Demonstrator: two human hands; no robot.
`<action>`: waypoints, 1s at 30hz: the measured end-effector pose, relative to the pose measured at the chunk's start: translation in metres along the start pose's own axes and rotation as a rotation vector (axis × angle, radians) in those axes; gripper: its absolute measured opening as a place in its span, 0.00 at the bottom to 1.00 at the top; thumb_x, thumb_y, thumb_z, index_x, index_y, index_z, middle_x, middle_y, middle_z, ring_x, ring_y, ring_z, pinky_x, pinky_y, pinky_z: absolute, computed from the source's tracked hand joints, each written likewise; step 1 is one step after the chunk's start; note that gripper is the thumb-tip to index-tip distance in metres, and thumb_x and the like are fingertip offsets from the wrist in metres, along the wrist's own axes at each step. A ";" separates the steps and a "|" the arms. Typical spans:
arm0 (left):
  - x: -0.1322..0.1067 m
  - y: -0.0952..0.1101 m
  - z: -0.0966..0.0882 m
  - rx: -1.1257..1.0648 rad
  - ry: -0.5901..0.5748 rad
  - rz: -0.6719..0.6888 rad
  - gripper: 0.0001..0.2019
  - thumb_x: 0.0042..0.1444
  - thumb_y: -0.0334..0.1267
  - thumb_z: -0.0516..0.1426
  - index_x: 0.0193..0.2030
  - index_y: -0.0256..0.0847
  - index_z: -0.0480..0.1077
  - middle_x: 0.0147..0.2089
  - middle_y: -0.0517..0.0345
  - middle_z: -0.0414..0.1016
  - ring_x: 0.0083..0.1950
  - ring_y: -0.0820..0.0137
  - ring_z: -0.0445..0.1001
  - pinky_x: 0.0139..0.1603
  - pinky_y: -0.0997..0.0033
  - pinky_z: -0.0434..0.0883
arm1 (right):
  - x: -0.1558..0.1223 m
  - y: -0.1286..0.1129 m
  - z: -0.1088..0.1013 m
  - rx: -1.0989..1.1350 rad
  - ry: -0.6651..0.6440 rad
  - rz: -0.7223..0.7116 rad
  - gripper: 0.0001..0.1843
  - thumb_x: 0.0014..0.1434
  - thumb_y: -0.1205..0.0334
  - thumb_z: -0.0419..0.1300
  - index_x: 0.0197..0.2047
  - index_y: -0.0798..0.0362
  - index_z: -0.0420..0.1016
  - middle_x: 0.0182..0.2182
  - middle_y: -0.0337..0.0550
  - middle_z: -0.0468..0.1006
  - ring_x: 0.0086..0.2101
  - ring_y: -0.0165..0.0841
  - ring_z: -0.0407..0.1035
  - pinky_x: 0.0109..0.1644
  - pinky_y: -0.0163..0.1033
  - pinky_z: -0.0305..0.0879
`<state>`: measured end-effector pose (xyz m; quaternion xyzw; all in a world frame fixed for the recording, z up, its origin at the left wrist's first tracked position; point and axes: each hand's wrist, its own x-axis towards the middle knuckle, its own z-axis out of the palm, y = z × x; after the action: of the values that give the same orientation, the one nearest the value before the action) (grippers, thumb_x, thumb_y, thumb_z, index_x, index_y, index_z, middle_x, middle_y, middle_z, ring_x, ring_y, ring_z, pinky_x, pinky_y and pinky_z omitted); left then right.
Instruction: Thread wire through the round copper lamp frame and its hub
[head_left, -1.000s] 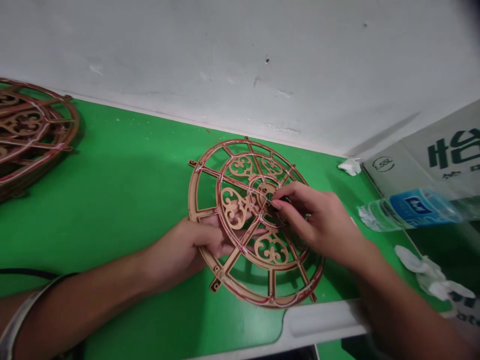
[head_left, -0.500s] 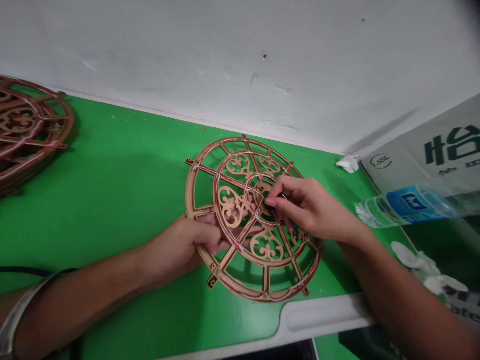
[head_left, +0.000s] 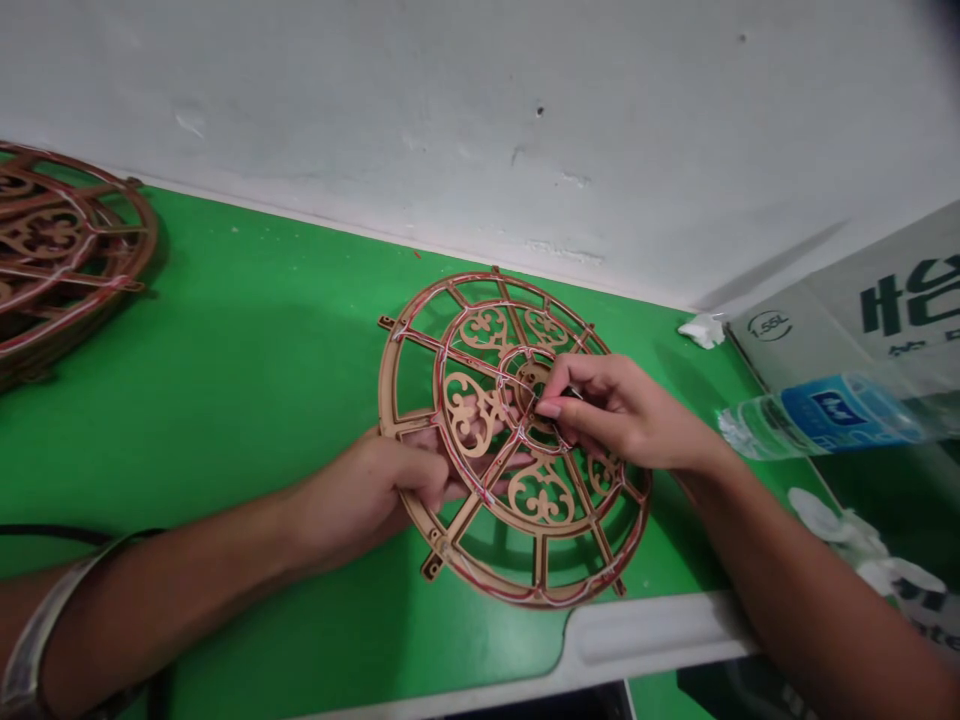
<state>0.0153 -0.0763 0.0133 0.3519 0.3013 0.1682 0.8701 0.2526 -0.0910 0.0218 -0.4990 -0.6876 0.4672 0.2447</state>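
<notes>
A round openwork brown frame [head_left: 442,530], wheel-like with spokes and scroll ornaments, is tilted up above the green table. Thin red and white wires run along its rings and spokes. My left hand [head_left: 405,475] grips its left rim, thumb in front and fingers spread behind the openings. At the hub, my right hand [head_left: 611,410] pinches thumb and forefinger together on what looks like a thin wire end. A small dark item shows partly inside the right hand; I cannot make out what it is.
More wired brown frames [head_left: 82,260] lie stacked at the far left. On the right are a plastic bottle [head_left: 832,415] on its side, a printed carton [head_left: 825,310] and crumpled white tissue [head_left: 703,330]. A grey wall [head_left: 375,120] rises behind the green table [head_left: 285,340].
The whole view has shifted slightly, so everything sits a little further right. Both hands keep their places on the frame; the right fingers stay pinched at the hub.
</notes>
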 end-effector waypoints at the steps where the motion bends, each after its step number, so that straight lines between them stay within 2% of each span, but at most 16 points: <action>1: 0.000 -0.001 0.000 0.001 -0.003 0.001 0.04 0.29 0.29 0.54 0.12 0.38 0.61 0.14 0.64 0.60 0.18 0.80 0.60 0.23 0.76 0.52 | 0.000 0.000 0.000 0.013 0.000 0.002 0.14 0.65 0.55 0.63 0.34 0.56 0.70 0.19 0.34 0.70 0.16 0.19 0.59 0.17 0.26 0.52; 4: 0.001 -0.002 -0.001 0.000 -0.023 -0.003 0.04 0.30 0.29 0.54 0.13 0.38 0.61 0.14 0.65 0.58 0.19 0.81 0.58 0.24 0.77 0.52 | -0.003 -0.003 0.000 0.060 0.033 0.037 0.14 0.63 0.55 0.64 0.33 0.56 0.70 0.17 0.32 0.68 0.16 0.20 0.58 0.16 0.26 0.50; 8: 0.000 -0.001 -0.001 0.008 -0.035 0.009 0.06 0.32 0.29 0.56 0.13 0.36 0.60 0.15 0.65 0.58 0.22 0.82 0.62 0.31 0.79 0.58 | -0.009 -0.005 0.001 0.131 0.060 0.082 0.15 0.64 0.54 0.64 0.33 0.56 0.69 0.18 0.33 0.69 0.16 0.20 0.59 0.16 0.25 0.51; 16: -0.001 0.003 0.003 0.000 0.015 -0.043 0.06 0.29 0.30 0.55 0.12 0.38 0.59 0.14 0.64 0.58 0.18 0.82 0.58 0.22 0.78 0.50 | -0.012 0.000 -0.001 0.160 0.106 0.069 0.16 0.65 0.53 0.62 0.32 0.55 0.67 0.17 0.32 0.68 0.15 0.20 0.56 0.16 0.26 0.49; 25: -0.002 0.002 0.001 -0.006 -0.004 -0.067 0.08 0.32 0.29 0.54 0.14 0.39 0.56 0.14 0.64 0.57 0.20 0.80 0.59 0.26 0.77 0.55 | -0.010 -0.002 0.005 0.074 0.129 0.052 0.17 0.66 0.52 0.62 0.32 0.57 0.68 0.18 0.32 0.67 0.18 0.19 0.57 0.19 0.27 0.51; 30: -0.001 0.002 0.002 -0.009 0.017 -0.079 0.09 0.31 0.30 0.54 0.13 0.39 0.54 0.14 0.65 0.56 0.20 0.80 0.57 0.27 0.77 0.53 | -0.011 -0.002 0.005 0.059 0.136 0.041 0.17 0.66 0.53 0.62 0.32 0.57 0.69 0.19 0.32 0.67 0.18 0.19 0.57 0.20 0.26 0.51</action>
<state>0.0157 -0.0761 0.0167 0.3342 0.3216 0.1382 0.8751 0.2515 -0.1037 0.0229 -0.5360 -0.6452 0.4572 0.2956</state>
